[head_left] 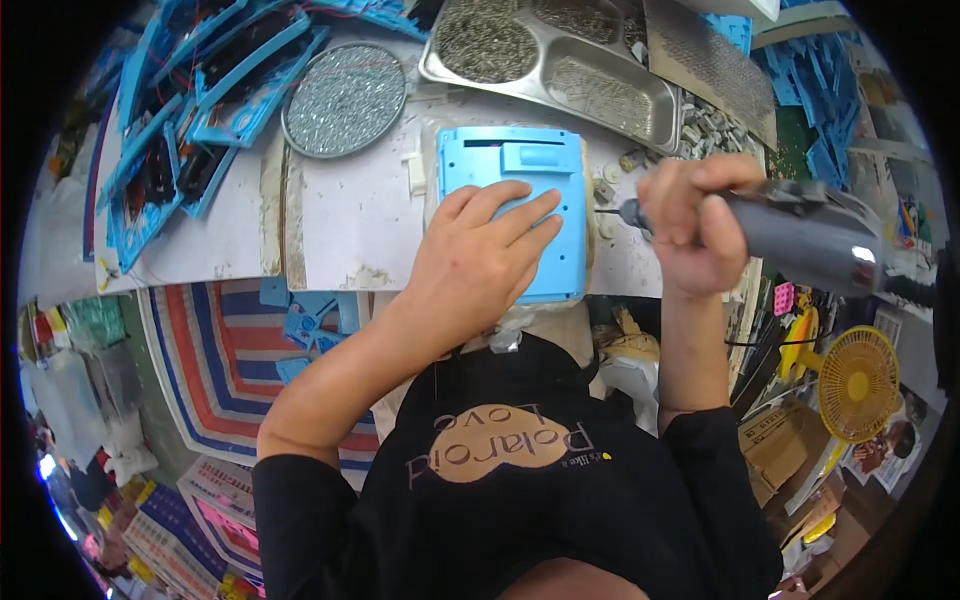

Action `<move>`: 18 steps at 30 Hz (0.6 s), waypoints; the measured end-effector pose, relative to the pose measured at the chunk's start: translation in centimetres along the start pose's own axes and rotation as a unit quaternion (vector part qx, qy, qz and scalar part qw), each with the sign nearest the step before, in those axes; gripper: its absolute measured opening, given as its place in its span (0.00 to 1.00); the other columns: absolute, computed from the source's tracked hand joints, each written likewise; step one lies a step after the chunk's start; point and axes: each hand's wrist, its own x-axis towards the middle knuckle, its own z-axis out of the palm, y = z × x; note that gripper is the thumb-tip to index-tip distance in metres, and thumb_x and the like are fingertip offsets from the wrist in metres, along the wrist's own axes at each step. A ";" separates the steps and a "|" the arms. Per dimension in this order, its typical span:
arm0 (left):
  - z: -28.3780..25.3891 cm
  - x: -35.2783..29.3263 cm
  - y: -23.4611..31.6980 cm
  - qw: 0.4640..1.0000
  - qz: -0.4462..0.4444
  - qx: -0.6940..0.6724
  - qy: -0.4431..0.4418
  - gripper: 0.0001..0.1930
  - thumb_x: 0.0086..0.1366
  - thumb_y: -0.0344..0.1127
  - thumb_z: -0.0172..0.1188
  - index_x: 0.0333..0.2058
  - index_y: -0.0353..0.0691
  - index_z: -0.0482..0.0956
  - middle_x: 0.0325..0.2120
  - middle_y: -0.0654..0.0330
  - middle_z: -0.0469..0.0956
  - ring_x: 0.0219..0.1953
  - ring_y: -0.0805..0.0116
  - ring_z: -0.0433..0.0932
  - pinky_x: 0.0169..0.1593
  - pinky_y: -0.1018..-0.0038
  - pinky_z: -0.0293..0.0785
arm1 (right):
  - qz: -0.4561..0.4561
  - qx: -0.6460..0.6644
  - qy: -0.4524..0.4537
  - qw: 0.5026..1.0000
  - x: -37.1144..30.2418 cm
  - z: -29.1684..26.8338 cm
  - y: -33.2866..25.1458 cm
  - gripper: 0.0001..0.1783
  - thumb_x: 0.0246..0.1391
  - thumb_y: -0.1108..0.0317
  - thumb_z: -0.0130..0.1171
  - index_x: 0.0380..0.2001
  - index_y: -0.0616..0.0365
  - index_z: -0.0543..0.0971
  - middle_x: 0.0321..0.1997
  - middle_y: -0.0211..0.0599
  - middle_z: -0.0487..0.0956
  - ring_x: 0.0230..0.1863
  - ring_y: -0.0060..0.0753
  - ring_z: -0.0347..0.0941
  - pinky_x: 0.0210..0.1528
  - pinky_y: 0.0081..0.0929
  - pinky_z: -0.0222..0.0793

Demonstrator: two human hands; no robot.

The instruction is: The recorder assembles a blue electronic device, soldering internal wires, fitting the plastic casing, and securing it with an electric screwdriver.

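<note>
A light blue plastic casing [562, 240] lies on the bench in front of me, with small dark holes and a raised block near its far end. My left hand [480, 255] rests flat across it, fingers spread and holding nothing. Just right of the casing, my right hand [695, 220] is wrapped round a grey electric screwdriver [810, 235]. The tool lies nearly level, and its thin bit points left toward the casing's right edge. Whether the bit touches the casing, I cannot tell.
A round metal dish [345, 100] of small screws stands at the back left. Behind the casing, a divided steel tray [535, 78] holds more small metal parts. Blue casings [215, 100] with wires pile up at the far left. A yellow fan [857, 384] stands at the right.
</note>
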 end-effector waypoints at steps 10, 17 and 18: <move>-0.1 0.4 0.3 0.999 -0.026 0.016 -0.034 0.20 0.55 0.31 0.66 0.49 0.46 0.84 0.56 0.65 0.80 0.55 0.58 0.76 0.60 0.62 0.68 | 0.027 -0.081 -0.006 0.996 0.6 -0.8 1.5 0.09 0.62 0.65 0.53 0.40 0.57 0.70 0.16 0.25 0.64 0.19 0.23 0.60 0.25 0.26 0.57; 0.2 0.4 -0.3 0.998 -0.041 -0.034 -0.015 0.18 0.56 0.32 0.67 0.48 0.45 0.85 0.53 0.59 0.81 0.55 0.57 0.76 0.60 0.61 0.67 | 0.086 -0.056 0.028 0.994 -2.7 1.9 -1.6 0.11 0.60 0.62 0.55 0.38 0.56 0.69 0.15 0.25 0.64 0.17 0.24 0.61 0.28 0.29 0.61; 0.2 0.3 -1.1 0.995 -0.061 -0.079 -0.001 0.18 0.56 0.34 0.67 0.47 0.45 0.85 0.53 0.57 0.80 0.56 0.56 0.75 0.60 0.59 0.67 | 0.081 -0.061 0.031 0.994 -2.5 2.2 -1.5 0.11 0.60 0.62 0.55 0.38 0.56 0.69 0.15 0.25 0.64 0.17 0.24 0.61 0.29 0.30 0.61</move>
